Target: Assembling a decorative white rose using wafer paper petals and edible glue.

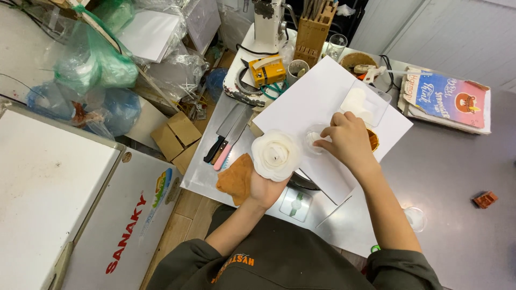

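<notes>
A crowded workshop lay below the camera, with a steel table (pixel 457 177) on the right and a white chest freezer (pixel 64 204) at the far left. Past some plastic bags (pixel 91 59) and cardboard boxes (pixel 177 137), two knives (pixel 228 134) and an orange cloth (pixel 236 180) lay near the table's left edge. The left hand (pixel 263 188) cupped a white rose-shaped flower (pixel 276 154) from beneath, fingers curled under it, the bloom facing up. Just to its right, the right hand (pixel 349 142) reached into a small clear cup (pixel 314 138) on a white board (pixel 306 102), fingertips pressed together as if pinching something I could not make out. The cup sat just beside the flower, nearer the right hand. A clear tray of white petals (pixel 363 104) stood beyond, and stacked books (pixel 449 99) farther right.
</notes>
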